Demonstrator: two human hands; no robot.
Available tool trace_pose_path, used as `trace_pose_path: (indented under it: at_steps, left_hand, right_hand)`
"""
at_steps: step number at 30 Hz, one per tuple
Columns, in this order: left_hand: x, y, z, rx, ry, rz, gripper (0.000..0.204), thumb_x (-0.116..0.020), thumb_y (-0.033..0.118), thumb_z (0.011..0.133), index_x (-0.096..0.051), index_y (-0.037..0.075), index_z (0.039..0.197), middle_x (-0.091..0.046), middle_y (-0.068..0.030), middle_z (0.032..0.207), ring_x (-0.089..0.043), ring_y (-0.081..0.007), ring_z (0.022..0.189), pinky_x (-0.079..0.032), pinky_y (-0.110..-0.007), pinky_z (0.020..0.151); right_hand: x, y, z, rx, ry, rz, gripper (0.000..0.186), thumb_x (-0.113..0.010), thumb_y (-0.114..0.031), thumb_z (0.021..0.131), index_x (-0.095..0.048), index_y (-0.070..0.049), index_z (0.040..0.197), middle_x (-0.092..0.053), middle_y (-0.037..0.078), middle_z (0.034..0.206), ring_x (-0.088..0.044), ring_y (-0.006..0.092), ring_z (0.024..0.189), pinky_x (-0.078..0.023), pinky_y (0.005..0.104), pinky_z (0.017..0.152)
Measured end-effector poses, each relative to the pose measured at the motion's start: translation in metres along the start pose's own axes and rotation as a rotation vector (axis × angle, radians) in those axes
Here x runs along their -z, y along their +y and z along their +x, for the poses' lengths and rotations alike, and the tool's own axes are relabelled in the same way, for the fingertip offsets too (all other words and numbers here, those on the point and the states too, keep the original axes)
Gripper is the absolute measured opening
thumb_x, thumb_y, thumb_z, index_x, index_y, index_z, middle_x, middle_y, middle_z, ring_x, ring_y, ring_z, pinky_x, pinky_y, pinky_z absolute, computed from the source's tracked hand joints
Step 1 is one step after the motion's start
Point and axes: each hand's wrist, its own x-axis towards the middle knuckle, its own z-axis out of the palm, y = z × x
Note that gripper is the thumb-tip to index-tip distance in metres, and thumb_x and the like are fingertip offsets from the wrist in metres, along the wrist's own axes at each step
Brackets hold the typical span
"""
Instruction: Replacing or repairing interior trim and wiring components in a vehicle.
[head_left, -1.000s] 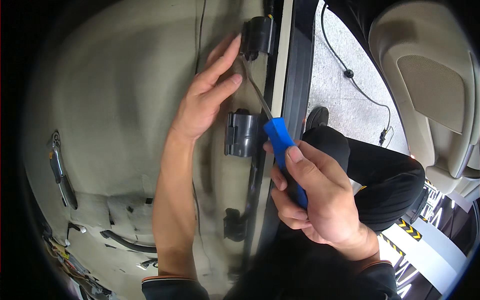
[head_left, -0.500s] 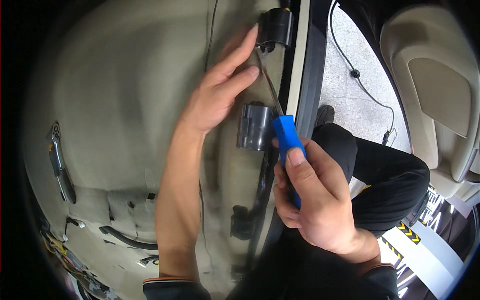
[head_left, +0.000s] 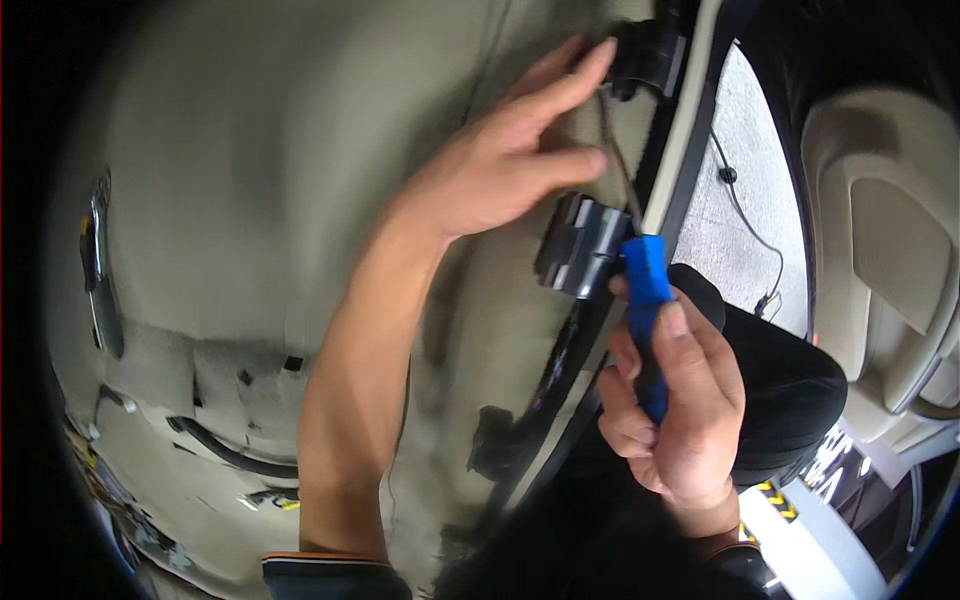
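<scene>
Steering the tip with care is judged to matter most in the head view, where a blue-handled tool (head_left: 648, 275) is gripped in the right hand (head_left: 690, 400), fingers curled around the handle and thumb laid along it. Its thin metal shaft (head_left: 620, 165) is pointed away from that hand, toward the near left corner of a far black bracket (head_left: 650, 58); whether contact is made there cannot be told, as the tip is blurred. The left hand (head_left: 480, 175) is spread with nothing gripped: its fingertips are placed at the left side of the far black bracket, and its thumb is held just beside the shaft. A middle black bracket (head_left: 585, 245) is set between the two hands, and a near black bracket (head_left: 492, 440) is seen to the right of the left forearm. Beneath the left hand a beige lining (head_left: 250, 150) is spread, and well to that hand's left a ratchet wrench (head_left: 98, 270) is seen; a beige door panel (head_left: 890, 230) is found to the right of the right hand. For good control, force should be applied gradually from the right wrist, with the shaft aligned to the bracket's edge. The left thumb and fingertips are best placed out of the tip's path, since a slip could drive it into them. Hard levering should be avoided, as the plastic could be cracked.
</scene>
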Motion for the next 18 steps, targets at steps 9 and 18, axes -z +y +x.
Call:
trace_pose_path:
  at_steps: [9, 18]
  left_hand:
    - [0.035, 0.013, 0.002, -0.037, -0.199, 0.118, 0.076, -0.077, 0.025, 0.087, -0.041, 0.003, 0.151, -0.029, -0.0180, 0.162, -0.020, -0.0287, 0.153, -0.019, -0.039, 0.123]
    - [0.028, 0.053, -0.005, 0.256, -0.455, 0.044, 0.046, -0.073, 0.045, 0.089, -0.072, 0.000, 0.094, -0.072, -0.0081, 0.082, -0.067, -0.0163, 0.076, -0.052, -0.029, 0.069]
  right_hand:
    - [0.005, -0.005, -0.004, 0.138, 0.044, 0.069, 0.050, -0.048, -0.034, 0.105, -0.045, 0.005, 0.136, -0.050, 0.009, 0.083, -0.032, 0.0065, 0.043, -0.021, 0.0207, 0.036]
    - [0.034, -0.012, -0.002, 0.136, 0.031, 0.015, 0.049, -0.049, -0.035, 0.105, -0.048, 0.005, 0.133, -0.050, 0.007, 0.081, -0.032, 0.0060, 0.041, -0.022, 0.0196, 0.033]
